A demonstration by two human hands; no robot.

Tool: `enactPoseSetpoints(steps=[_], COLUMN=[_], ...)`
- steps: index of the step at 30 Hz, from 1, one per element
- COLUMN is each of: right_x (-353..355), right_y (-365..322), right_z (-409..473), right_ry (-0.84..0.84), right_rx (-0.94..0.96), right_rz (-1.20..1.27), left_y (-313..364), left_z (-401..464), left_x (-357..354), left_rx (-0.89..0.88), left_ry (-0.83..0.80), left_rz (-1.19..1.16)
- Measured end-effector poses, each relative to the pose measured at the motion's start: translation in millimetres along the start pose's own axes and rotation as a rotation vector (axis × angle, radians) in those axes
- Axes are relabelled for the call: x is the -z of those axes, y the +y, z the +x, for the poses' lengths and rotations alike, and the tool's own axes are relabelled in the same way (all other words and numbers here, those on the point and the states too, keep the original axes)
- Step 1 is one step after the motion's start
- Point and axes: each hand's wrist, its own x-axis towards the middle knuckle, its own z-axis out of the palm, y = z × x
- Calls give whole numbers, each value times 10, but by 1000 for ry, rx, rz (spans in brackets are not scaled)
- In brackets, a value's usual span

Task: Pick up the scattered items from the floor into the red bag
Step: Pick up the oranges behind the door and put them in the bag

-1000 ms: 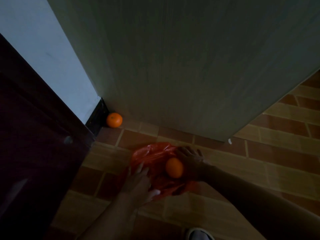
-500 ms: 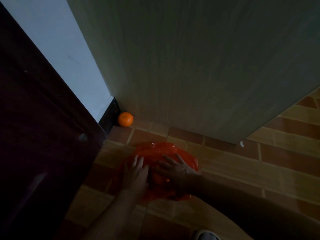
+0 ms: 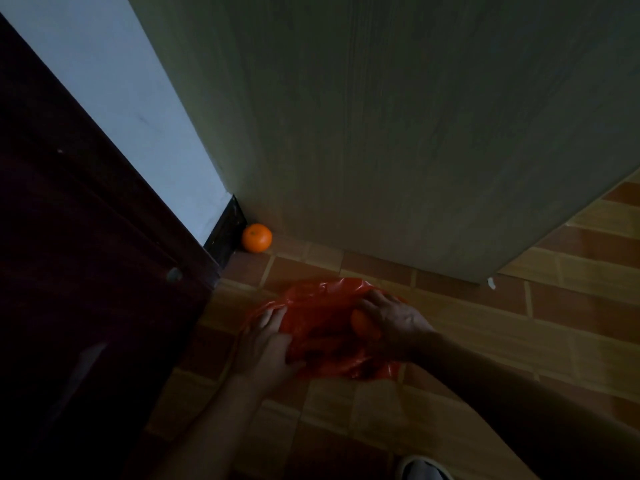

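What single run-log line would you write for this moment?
right hand: holds round orange fruit in crinkled red plastic bag | left hand: holds bag edge | second orange: on floor, in corner

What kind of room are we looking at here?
Probably a corner inside a home, dimly lit. It has a brown tiled floor, a pale wood-grain door or panel, a white wall with dark skirting, and dark wooden furniture.

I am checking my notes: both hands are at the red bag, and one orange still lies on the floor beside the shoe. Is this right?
Not quite. In the head view both hands, left and right, are at the red bag, but the orange lies in the corner by the door, not beside the shoe.
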Motion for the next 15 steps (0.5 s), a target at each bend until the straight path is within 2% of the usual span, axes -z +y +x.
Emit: enactPoseSetpoints(steps=[5, 11, 15], right_x=[-10, -32, 32], right_y=[12, -118, -177], right_z=[-23, -35, -101], right_ry=[56, 63, 132], right_rx=[-26, -23, -8], right_rz=[57, -45, -56], left_y=[-107, -51, 92], left_z=[-83, -129, -52], left_x=[47, 107, 133], left_rx=[-87, -206, -264], left_ry=[78, 197, 261], left_rz=[-85, -119, -169])
